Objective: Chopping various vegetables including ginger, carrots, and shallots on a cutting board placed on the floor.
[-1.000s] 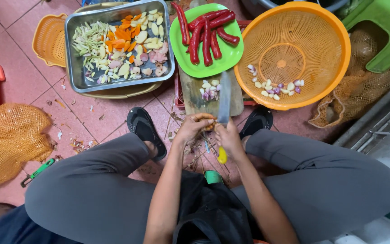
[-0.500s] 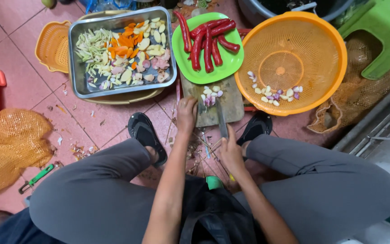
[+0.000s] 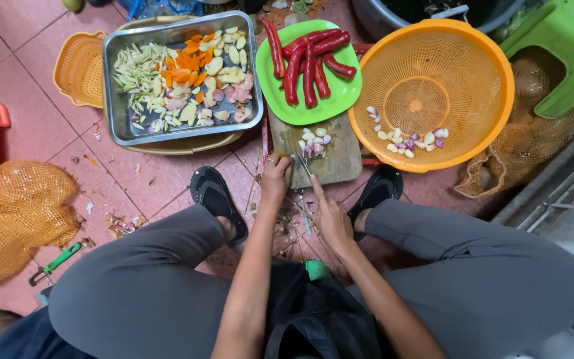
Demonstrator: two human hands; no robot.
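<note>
Peeled shallots and garlic cloves [image 3: 313,141] lay heaped on the wooden cutting board [image 3: 340,163] between your sandalled feet. Your left hand [image 3: 277,178] rested at the board's near edge, fingers curled; whether it gripped anything was unclear. Your right hand [image 3: 327,211] lay open beside a thin knife blade [image 3: 302,162]. Beyond sat a green plate of red chillies [image 3: 308,63], a steel tray of sliced vegetables [image 3: 182,76] and an orange colander [image 3: 433,93].

Red chillies [image 3: 308,63] on green plate [image 3: 340,100]. Orange mesh colander [image 3: 473,40]. Silver tray [image 3: 115,100]: pale, orange slices. Pink floor tiles [image 3: 28,106]. Grey trousers [image 3: 134,292]. Black sandals [image 3: 217,196].
</note>
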